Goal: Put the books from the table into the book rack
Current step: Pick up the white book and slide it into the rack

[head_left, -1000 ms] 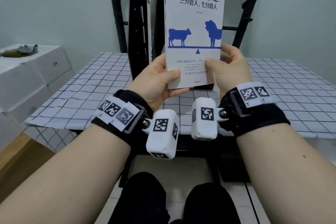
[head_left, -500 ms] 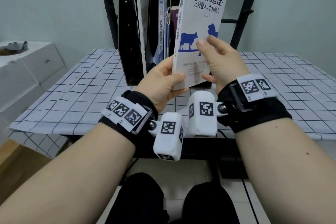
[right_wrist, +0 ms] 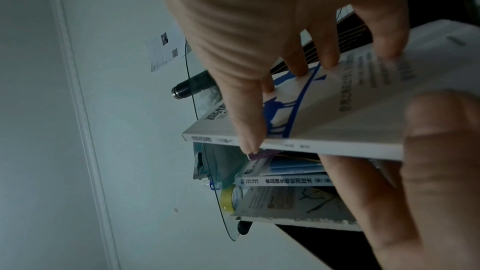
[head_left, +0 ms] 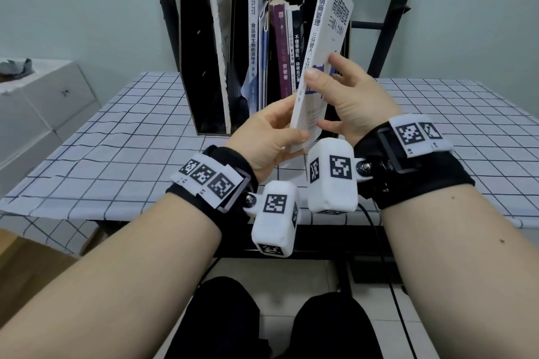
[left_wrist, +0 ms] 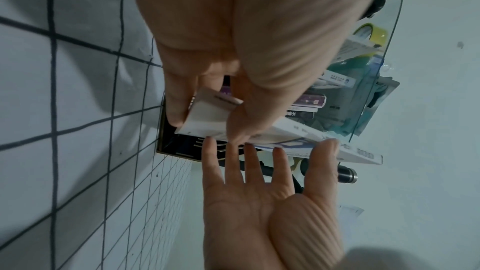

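Note:
I hold a white book (head_left: 325,38) with blue print upright and leaning right, spine toward me, in front of the right part of the black book rack (head_left: 198,52). My left hand (head_left: 277,131) pinches its bottom corner, thumb on the cover and fingers behind; the left wrist view shows this pinch of the left hand (left_wrist: 207,81) on the book (left_wrist: 358,154). My right hand (head_left: 344,87) rests straight fingers on the cover, thumb along the spine. From the right wrist, the right hand (right_wrist: 298,38) has fingertips on the book (right_wrist: 350,110). Several books stand in the rack.
The rack stands on a table with a checked cloth (head_left: 116,140). A black metal frame (head_left: 390,23) rises behind it. White boxes (head_left: 43,102) sit to the left of the table. My knees are below the table's near edge.
The book has turned from cover-on to spine-on and moved closer to the rack. My right hand slid up the cover and flattened. The left hand kept its hold at the bottom.

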